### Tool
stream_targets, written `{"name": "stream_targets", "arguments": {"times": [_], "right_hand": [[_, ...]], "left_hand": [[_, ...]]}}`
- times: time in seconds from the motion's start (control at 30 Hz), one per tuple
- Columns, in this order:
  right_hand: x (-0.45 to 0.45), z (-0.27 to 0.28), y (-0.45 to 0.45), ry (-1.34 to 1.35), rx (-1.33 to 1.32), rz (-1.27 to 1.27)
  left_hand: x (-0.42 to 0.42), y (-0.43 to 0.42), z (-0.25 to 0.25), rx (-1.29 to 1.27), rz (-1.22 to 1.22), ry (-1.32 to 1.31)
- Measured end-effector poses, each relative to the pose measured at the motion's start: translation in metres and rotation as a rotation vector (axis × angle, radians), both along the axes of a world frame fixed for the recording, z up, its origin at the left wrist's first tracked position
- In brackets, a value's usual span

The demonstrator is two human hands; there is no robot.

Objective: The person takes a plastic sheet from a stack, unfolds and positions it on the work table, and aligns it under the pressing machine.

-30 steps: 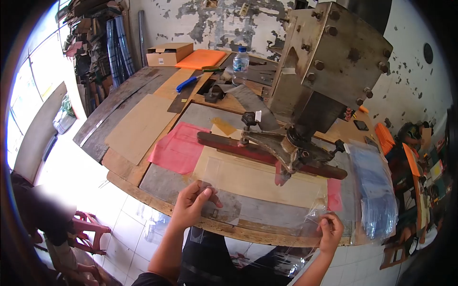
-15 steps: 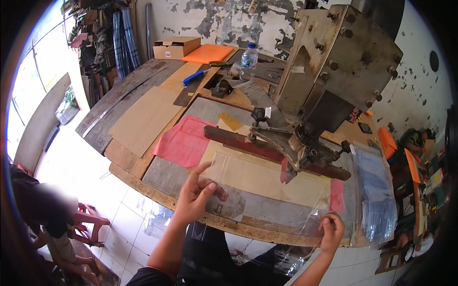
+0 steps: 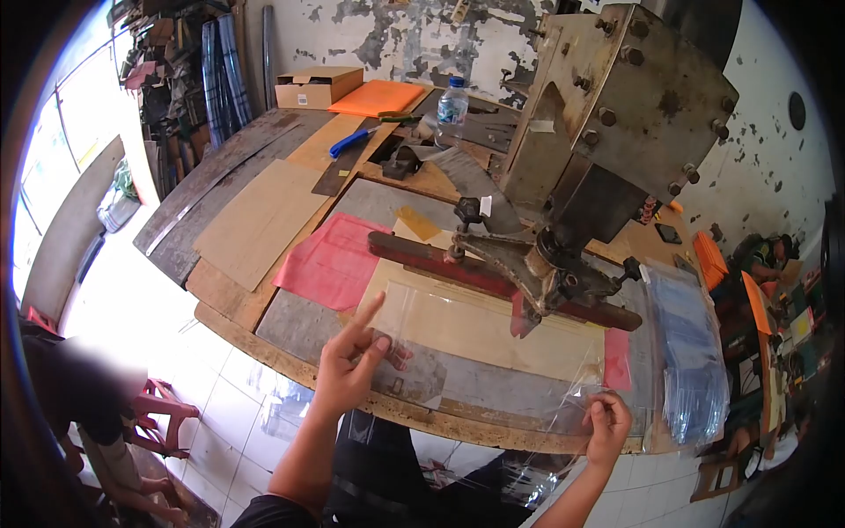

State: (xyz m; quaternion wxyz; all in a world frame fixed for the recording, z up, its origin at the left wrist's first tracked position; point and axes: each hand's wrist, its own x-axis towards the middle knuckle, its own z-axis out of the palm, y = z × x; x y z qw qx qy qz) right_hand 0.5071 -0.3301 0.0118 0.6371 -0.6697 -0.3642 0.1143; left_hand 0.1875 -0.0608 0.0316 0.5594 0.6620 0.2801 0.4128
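Note:
A clear plastic sheet (image 3: 502,387) stretches between my two hands over the front of the work table, and its lower part hangs past the table edge. My left hand (image 3: 350,363) holds the sheet's left side between thumb and curled fingers, with the index finger pointing up. At the right, my right hand (image 3: 607,426) pinches the other side, fingers bent. Beyond the sheet, a long red press bar (image 3: 440,264) sits above tan board (image 3: 493,339) and pink sheeting (image 3: 330,260). How many layers of plastic I hold cannot be made out.
A heavy metal press (image 3: 651,106) rises at the back right. Stacked clear plastic sleeves (image 3: 687,361) lie at the right edge. Farther back are a water bottle (image 3: 452,113), a blue-handled cutter (image 3: 352,143) and a cardboard box (image 3: 317,88). Other people sit at the far left and right.
My left index finger has straightened upward. Both hands keep hold of the plastic sheet in nearly the same place; the whole view has shifted slightly.

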Motion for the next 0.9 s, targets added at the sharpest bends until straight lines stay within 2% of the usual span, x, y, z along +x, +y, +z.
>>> {"name": "stream_targets", "arguments": {"times": [0.1,0.23,0.3,0.33,0.4,0.5,0.6,0.73,0.8,0.9], "right_hand": [[0.001,0.0,-0.001,0.009,-0.004,0.015],[0.003,-0.002,-0.002,-0.005,0.005,0.018],[0.002,-0.003,-0.003,0.008,-0.011,0.011],[0.002,-0.003,-0.003,0.01,-0.011,0.013],[0.0,-0.002,-0.001,0.004,0.001,-0.009],[0.0,-0.002,-0.002,0.011,0.004,-0.009],[0.003,-0.004,-0.004,0.006,0.003,0.02],[0.004,-0.004,-0.004,0.01,-0.009,0.016],[0.004,-0.003,-0.004,0.006,-0.004,0.012],[0.002,-0.003,-0.004,0.004,-0.017,-0.003]], "left_hand": [[0.007,-0.003,-0.004,0.004,0.045,-0.134],[0.003,-0.006,0.009,-0.034,0.039,-0.166],[-0.002,0.001,0.001,0.077,-0.028,0.012],[0.0,0.0,-0.001,0.077,-0.026,0.015],[0.007,-0.004,-0.003,-0.071,0.01,-0.21],[0.009,-0.008,0.005,-0.07,0.039,-0.251],[0.004,-0.001,-0.007,0.021,-0.02,-0.167],[0.004,-0.002,0.0,0.02,-0.008,-0.142],[0.001,-0.004,0.006,0.05,0.031,-0.017],[0.004,-0.005,0.002,0.024,0.029,-0.125]]}}
